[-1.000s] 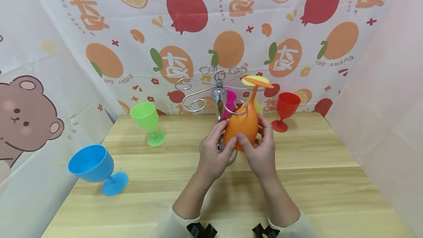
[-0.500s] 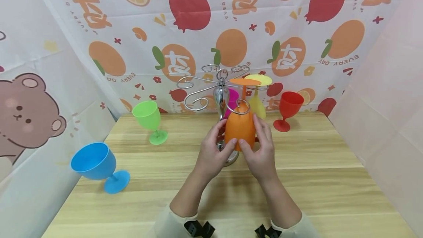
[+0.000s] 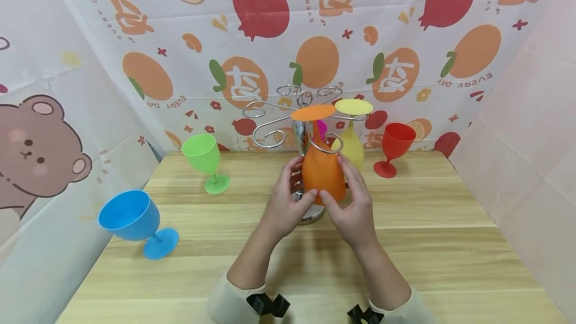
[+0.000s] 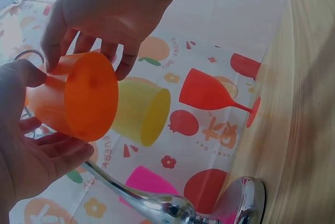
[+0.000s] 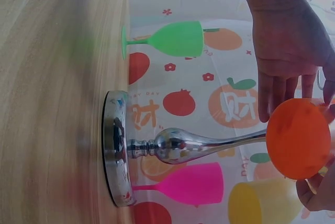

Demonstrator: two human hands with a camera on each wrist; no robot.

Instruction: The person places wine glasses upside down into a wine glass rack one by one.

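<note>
An orange goblet (image 3: 324, 174) is upside down, its round foot up and its stem beside a curled hook of the chrome rack (image 3: 302, 136). My left hand (image 3: 288, 199) grips its bowl from the left, and my right hand (image 3: 355, 204) from the right, thumbs nearly meeting at the front. In the left wrist view the goblet's open mouth (image 4: 91, 97) faces down, clear of the table. Behind it a yellow goblet (image 3: 352, 146) hangs inverted from another arm of the rack. Whether the orange stem sits fully in the hook cannot be told.
A blue goblet (image 3: 130, 216) and a green goblet (image 3: 202, 155) stand upright on the left of the wooden table (image 3: 427, 254). A red goblet (image 3: 396, 142) stands at the back right. A pink goblet (image 5: 193, 183) stands behind the rack. Patterned cloth (image 3: 270, 9) hangs behind.
Both hands have shifted the orange goblet slightly leftward. Its foot has swung from the right over to the left, and its stem now leans left by the hook.
</note>
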